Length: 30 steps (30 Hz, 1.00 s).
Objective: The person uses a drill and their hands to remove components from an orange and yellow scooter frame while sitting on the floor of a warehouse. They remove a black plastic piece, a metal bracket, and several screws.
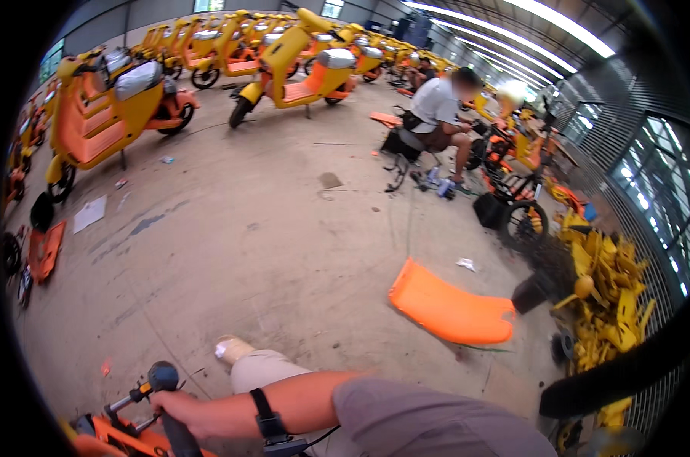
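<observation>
My right hand (169,404) is closed on the handlebar (116,406) of an orange scooter (108,434) at the lower left. A black rounded part (163,375) shows at the hand's far side, and a black grip (181,436) below it. My right forearm, with a black strap (265,411), reaches across from the right in a grey sleeve. My leg (265,369) lies beyond the arm. I do not see my left hand. Most of the scooter is cut off by the lower edge.
An orange panel (451,305) lies on the floor ahead. Yellow parts (608,293) are heaped by the right wall. A seated person (436,107) is beside a stripped scooter (524,217). Yellow-and-orange scooters (303,72) stand in rows at the back. Another orange part (46,251) lies far left.
</observation>
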Each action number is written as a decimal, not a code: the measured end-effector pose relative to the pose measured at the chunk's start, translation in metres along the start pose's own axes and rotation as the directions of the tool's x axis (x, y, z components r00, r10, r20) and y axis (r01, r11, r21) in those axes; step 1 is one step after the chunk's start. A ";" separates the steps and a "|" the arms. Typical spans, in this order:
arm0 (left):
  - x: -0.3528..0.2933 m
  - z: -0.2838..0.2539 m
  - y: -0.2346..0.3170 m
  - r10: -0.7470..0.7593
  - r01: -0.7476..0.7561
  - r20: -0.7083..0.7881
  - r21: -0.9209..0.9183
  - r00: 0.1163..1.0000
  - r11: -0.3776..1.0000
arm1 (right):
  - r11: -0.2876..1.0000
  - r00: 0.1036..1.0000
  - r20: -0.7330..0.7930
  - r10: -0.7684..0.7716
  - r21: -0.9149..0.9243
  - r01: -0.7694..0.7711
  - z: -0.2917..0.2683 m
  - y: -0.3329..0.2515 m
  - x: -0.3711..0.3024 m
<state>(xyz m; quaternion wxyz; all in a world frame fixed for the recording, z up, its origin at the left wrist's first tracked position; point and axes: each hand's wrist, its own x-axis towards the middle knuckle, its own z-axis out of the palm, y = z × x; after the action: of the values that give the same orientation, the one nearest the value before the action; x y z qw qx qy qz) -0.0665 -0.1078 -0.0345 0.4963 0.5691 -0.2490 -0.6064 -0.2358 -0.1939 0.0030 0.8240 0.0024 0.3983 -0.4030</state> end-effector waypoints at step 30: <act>0.022 -0.033 -0.023 0.023 -0.012 -0.109 0.097 0.994 0.995 | 0.993 0.996 0.074 -0.043 -0.107 0.051 -0.008 0.012 0.020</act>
<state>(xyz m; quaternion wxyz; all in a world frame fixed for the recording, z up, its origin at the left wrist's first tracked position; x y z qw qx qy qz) -0.0399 -0.1099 -0.0712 0.4866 0.6227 -0.2552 -0.5571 -0.2261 -0.1967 -0.0189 0.8269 -0.0661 0.3899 -0.3998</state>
